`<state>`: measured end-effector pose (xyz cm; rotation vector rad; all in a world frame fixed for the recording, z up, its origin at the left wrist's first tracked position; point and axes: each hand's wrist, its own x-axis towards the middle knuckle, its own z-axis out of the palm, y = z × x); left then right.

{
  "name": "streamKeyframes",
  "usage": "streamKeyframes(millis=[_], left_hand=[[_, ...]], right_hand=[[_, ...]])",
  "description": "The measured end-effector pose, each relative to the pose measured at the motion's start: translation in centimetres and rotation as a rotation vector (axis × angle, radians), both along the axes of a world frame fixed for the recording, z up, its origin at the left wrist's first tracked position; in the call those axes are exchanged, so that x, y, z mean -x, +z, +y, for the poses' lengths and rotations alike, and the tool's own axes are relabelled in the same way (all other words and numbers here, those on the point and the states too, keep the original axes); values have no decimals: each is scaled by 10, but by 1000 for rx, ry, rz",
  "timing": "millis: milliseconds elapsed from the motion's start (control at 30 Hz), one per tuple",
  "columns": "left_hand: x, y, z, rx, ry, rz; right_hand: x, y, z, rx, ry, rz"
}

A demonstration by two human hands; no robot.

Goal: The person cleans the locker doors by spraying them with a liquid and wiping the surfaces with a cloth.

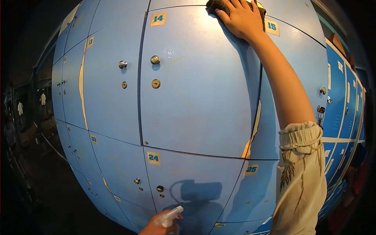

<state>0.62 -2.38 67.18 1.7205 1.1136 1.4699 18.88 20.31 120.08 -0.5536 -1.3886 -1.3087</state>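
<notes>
My right hand presses a dark cloth flat against the upper edge of the blue locker door numbered 14. Its fingers reach up over the cloth, near the label 15. Low in the view, my left hand is wrapped round a spray bottle with a white trigger head; the bottle's body is mostly cut off by the bottom edge. Wet spots glisten on door 14 above its round metal knob. A keyhole lock sits under that knob.
Around door 14 are more numbered lockers, among them door 13 and door 24. Keys hang from a lock at the right. Brighter blue lockers stand beyond. White shirts hang in the dark area at left.
</notes>
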Motion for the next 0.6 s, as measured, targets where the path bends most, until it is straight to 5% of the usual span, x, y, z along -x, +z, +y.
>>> streamKeyframes(millis=[167, 500, 600], left_hand=[[-3, 15, -7, -54, 60, 95], [-3, 17, -10, 113, 16, 42], [-2, 14, -5, 23, -42, 56]], right_hand=[[6, -39, 8, -158, -57, -17], [-23, -283, -34, 482, 142, -804], [-34, -323, -29, 412, 144, -963]])
